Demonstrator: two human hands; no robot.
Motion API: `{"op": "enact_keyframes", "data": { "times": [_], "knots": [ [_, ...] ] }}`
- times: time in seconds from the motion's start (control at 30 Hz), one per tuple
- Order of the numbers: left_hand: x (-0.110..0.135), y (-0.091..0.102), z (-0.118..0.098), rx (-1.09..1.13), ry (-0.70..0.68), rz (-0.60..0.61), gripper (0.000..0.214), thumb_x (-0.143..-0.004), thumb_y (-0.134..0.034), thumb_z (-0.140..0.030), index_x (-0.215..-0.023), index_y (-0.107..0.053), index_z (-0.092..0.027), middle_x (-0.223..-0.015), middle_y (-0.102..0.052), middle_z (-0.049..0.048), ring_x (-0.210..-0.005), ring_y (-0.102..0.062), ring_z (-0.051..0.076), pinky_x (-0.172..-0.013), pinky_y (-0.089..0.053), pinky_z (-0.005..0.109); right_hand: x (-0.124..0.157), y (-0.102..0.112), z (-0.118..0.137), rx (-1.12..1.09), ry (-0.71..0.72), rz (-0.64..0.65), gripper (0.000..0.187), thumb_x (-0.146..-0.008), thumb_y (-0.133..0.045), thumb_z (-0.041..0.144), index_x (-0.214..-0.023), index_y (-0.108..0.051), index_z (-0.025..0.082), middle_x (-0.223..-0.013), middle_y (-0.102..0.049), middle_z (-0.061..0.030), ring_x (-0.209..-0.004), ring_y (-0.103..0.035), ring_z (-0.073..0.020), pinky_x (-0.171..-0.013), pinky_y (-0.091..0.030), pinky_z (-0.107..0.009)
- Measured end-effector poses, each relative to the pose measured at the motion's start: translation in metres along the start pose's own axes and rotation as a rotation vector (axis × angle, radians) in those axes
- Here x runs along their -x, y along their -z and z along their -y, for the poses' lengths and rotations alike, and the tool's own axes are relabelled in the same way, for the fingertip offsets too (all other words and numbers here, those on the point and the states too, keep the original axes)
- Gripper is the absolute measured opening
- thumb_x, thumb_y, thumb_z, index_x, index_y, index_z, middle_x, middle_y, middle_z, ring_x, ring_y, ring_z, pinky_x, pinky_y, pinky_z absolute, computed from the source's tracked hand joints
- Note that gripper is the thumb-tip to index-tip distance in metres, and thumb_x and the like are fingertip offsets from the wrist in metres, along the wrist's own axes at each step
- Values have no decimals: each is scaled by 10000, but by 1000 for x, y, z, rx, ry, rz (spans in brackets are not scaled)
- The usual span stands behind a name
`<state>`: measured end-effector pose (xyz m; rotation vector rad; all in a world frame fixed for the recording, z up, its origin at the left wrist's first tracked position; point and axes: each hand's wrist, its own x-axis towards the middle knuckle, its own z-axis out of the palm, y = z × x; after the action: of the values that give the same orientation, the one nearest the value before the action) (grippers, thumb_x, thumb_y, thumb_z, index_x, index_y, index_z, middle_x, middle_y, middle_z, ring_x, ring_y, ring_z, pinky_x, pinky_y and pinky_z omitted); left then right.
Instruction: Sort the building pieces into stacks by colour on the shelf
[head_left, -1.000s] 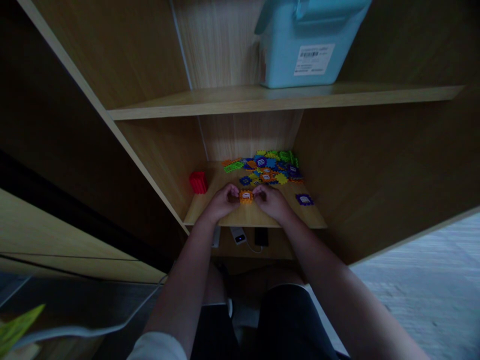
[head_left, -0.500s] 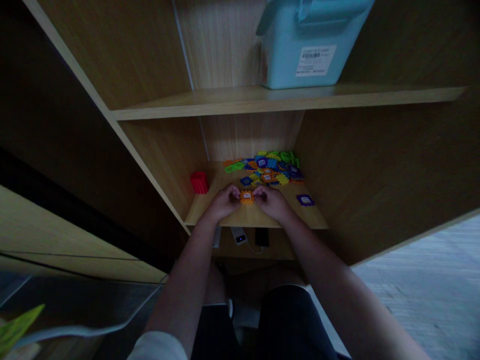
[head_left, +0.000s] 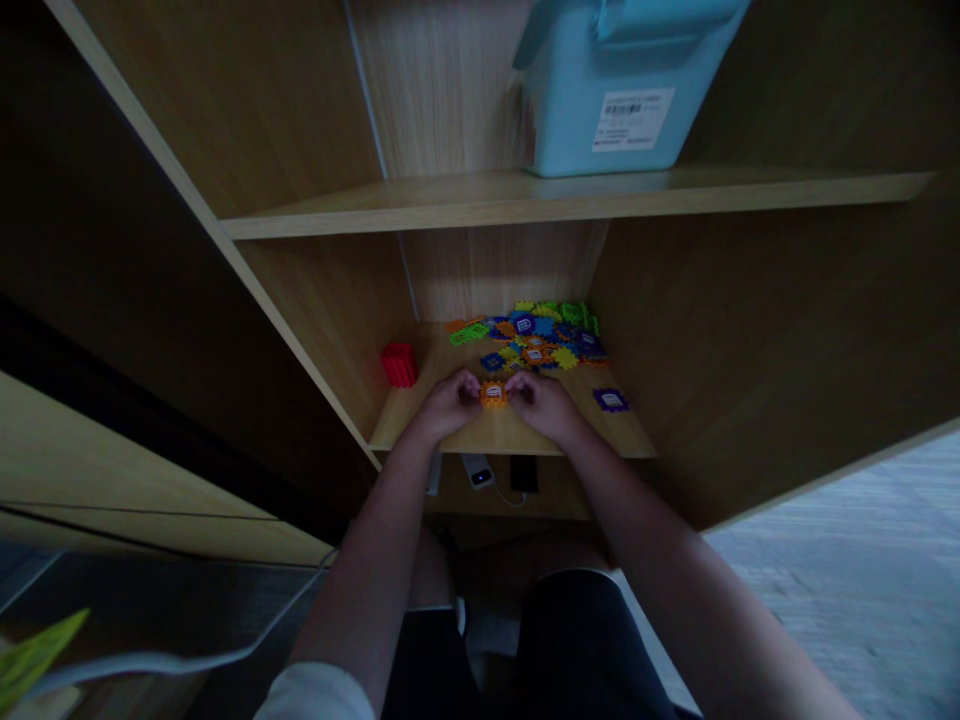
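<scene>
Both my hands reach into a low wooden shelf compartment (head_left: 510, 432). My left hand (head_left: 448, 402) and my right hand (head_left: 541, 403) are curled and pinch a small orange toothed puzzle tile (head_left: 493, 393) between them, one on each side. Just behind it lies a heap of several coloured toothed tiles (head_left: 536, 335), green, blue, purple, yellow and orange. A single purple tile (head_left: 610, 400) lies flat on the shelf to the right of my right hand. A red stack of tiles (head_left: 397, 364) stands at the left side of the compartment.
A light blue plastic box (head_left: 615, 85) with a white label stands on the shelf above. Under the low shelf lie a white device (head_left: 478, 470) and a dark phone-like object (head_left: 523, 473). My knees (head_left: 555, 620) are below; a cable (head_left: 187, 655) runs across the floor at left.
Nothing has visibly moved; both hands stay pinched on the orange tile while the view shifts very slightly.
</scene>
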<state>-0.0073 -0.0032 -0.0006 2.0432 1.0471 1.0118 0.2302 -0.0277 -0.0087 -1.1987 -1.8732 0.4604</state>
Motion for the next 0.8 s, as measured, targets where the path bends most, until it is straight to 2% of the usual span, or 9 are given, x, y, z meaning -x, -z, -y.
{"op": "enact_keyframes", "data": {
  "times": [0.53, 0.8],
  "knots": [
    [1, 0, -3, 6, -5, 12, 219, -732, -669, -78, -899, -610, -207, -886, -677, -21, -824, -627, 151, -792, -496, 283, 1, -1, -2, 5, 29, -15, 178, -908, -611, 138, -1004, -725, 235, -905, -767, -10, -827, -711, -180, -809, -526, -295],
    [1, 0, 1, -3, -23, 7, 239, -736, -660, -75, -930, -617, -208, -914, -680, -18, -849, -638, 151, -804, -496, 281, 1, -2, -4, 9, 22, -11, 185, -898, -620, 138, -1003, -726, 247, -886, -766, -1, -817, -706, -181, -774, -523, -285]
  ]
}}
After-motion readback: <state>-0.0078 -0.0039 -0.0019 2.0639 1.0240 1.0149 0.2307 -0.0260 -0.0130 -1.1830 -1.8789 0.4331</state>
